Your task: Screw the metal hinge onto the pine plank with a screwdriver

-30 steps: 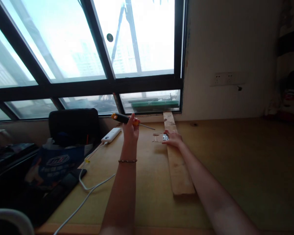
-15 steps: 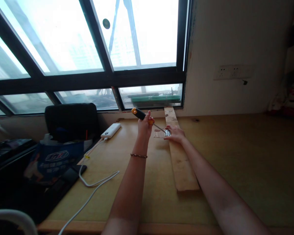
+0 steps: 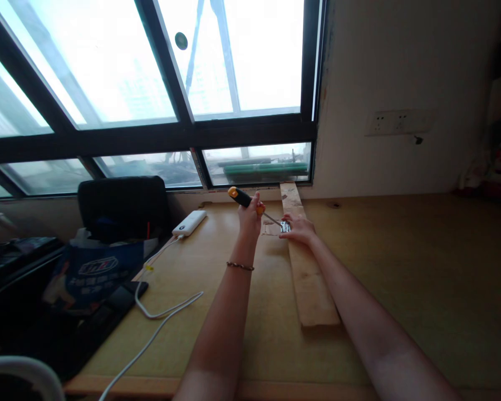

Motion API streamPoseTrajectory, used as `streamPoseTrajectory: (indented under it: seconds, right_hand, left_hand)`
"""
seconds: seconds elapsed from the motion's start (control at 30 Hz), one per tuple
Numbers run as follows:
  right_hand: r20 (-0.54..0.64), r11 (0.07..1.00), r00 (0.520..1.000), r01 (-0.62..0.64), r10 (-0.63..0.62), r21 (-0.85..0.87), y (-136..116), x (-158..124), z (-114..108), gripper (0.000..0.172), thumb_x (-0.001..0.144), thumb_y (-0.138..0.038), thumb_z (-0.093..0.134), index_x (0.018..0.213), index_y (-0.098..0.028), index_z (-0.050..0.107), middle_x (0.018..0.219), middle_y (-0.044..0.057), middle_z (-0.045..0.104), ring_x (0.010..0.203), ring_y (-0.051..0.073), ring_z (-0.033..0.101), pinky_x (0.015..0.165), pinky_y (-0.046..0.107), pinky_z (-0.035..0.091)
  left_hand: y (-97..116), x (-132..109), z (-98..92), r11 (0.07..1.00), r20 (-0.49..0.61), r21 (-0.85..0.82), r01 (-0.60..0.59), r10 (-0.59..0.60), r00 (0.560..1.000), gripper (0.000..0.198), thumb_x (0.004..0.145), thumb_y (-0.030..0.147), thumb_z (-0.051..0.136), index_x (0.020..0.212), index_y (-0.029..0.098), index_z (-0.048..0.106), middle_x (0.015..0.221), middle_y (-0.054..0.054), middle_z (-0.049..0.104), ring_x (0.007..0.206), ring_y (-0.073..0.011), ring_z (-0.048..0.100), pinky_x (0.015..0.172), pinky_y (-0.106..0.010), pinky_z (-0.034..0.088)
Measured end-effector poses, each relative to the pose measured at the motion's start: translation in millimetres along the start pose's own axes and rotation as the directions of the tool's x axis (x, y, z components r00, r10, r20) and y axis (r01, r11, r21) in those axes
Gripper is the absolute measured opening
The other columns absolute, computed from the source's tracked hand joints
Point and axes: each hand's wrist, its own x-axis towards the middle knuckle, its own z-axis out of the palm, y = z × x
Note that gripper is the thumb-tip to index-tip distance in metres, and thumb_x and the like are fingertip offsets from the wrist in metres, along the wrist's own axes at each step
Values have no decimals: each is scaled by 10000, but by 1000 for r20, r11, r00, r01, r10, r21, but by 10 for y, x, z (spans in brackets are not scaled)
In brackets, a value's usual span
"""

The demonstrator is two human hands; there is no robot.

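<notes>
Gripping the screwdriver by its black and orange handle, the left hand has its fingers clamped tight round it. The handle tilts up toward the window and the thin shaft slants down to the right. The tip sits right at a small plate on the plank. The right hand rests on that plank with its fingers at the plate. Whether they pinch it or only press it down cannot be told from here. The plank lies flat on the counter, running from the far edge under the window back toward the near edge. Both hands work close to its far end. Over by the counter's left edge lies a white power bank. Its white cable loops back toward the near left corner. A blue bag sits just off that left edge, and a wall socket shows above the counter's far right.
</notes>
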Motion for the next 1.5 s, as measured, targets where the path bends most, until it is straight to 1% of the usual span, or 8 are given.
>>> streamPoseTrajectory:
  seconds: [0.27, 0.43, 0.57, 0.77, 0.97, 1.13, 1.27, 1.5]
  right_hand:
    - [1, 1000, 1000, -2, 2, -28, -2, -3, -6, 674, 493, -554, 714, 1087, -323, 494, 1049, -33, 627, 952, 218, 546, 699, 294, 434]
    - [-7, 999, 1000, 4, -4, -32, 2, 1, -5, 696, 492, -561, 711, 1104, -321, 480, 1051, -34, 627, 945, 219, 545, 696, 296, 434]
    - [-1, 999, 1000, 2, -2, -42, 4, 3, 1, 698, 494, -569, 707, 1105, -321, 481, 1047, -28, 627, 932, 218, 547, 693, 295, 434]
    - [-12, 1000, 1000, 10, -11, -24, 1, 3, -11, 706, 491, -579, 705, 1104, -310, 481, 1050, -17, 625, 944, 221, 546, 699, 296, 437]
    - [3, 1000, 1000, -14, 14, -26, -18, -4, -29, 724, 493, -565, 713, 1128, -310, 479, 1032, -13, 629, 950, 217, 552, 718, 297, 441]
    - [-7, 1000, 1000, -11, 11, -8, 2, 0, -2, 705, 484, -561, 720, 1102, -312, 489, 1035, -25, 633, 951, 216, 554, 701, 294, 443]
    - [-11, 1000, 1000, -7, 7, 8, 19, 4, 13, 724, 483, -558, 722, 1117, -311, 476, 1041, -30, 634, 957, 220, 553, 705, 298, 443]
    - [-16, 1000, 1000, -1, 1, 3, 28, 8, 14, 716, 476, -564, 720, 1102, -314, 478, 1039, -33, 634, 948, 224, 551, 702, 297, 438]
  left_hand:
    - [-45, -43, 27, 992, 102, 127, -13, 0, 995, 260, 612, 260, 694, 619, 170, 451, 506, 58, 427, 478, -61, 477, 483, -198, 379]
    - [-48, -54, 57, 980, 139, 189, -63, 37, 990, 239, 596, 237, 691, 692, 161, 486, 502, 44, 484, 469, -88, 510, 500, -227, 418]
    - [-39, -36, 31, 960, 228, 262, -96, 35, 973, 205, 596, 206, 674, 692, 146, 503, 512, 26, 514, 473, -101, 529, 511, -240, 440]
    - [-194, -61, -34, 834, 325, 492, -250, 90, 941, 257, 544, 174, 714, 693, 157, 506, 547, 46, 505, 429, -72, 490, 422, -180, 377]
    - [-177, -91, 40, 873, 242, 434, -221, 123, 962, 256, 586, 245, 708, 694, 160, 492, 552, 45, 494, 416, -67, 484, 426, -190, 389]
    - [-6, -69, 76, 945, 145, 253, -208, 176, 974, 266, 635, 310, 680, 735, 167, 480, 558, 43, 501, 487, -75, 519, 504, -207, 440]
    - [-22, -61, 67, 963, 85, 148, -223, 213, 973, 279, 634, 309, 684, 753, 177, 469, 599, 49, 494, 535, -67, 522, 526, -198, 443]
    - [-168, -61, 52, 950, 94, 203, -238, 223, 970, 275, 641, 318, 682, 750, 182, 469, 621, 45, 499, 563, -66, 528, 546, -190, 426]
